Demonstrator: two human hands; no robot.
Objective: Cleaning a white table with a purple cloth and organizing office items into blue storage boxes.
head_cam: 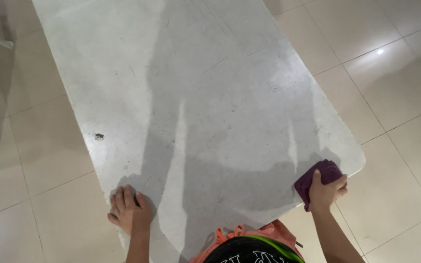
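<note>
Orange-and-black garment (249,243) sat closest to the lens, at 6 o'clock. Right hand (326,191) at 4 o'clock was clenched over a bunched purple cloth (317,178), pressing it onto the near-right corner of the scuffed white rectangular tabletop (210,97). Cloth stuck out ahead of the knuckles and to their left; the rest was wadded under the palm. Looked soft, light, limp, so probably best gripped as a wad from above. Left hand (128,210) at 7 o'clock lay flat with fingers spread on the near-left edge, holding nothing. Small dark speck (99,136) at 9 o'clock. Glossy beige floor tiles (395,97) all around.
</note>
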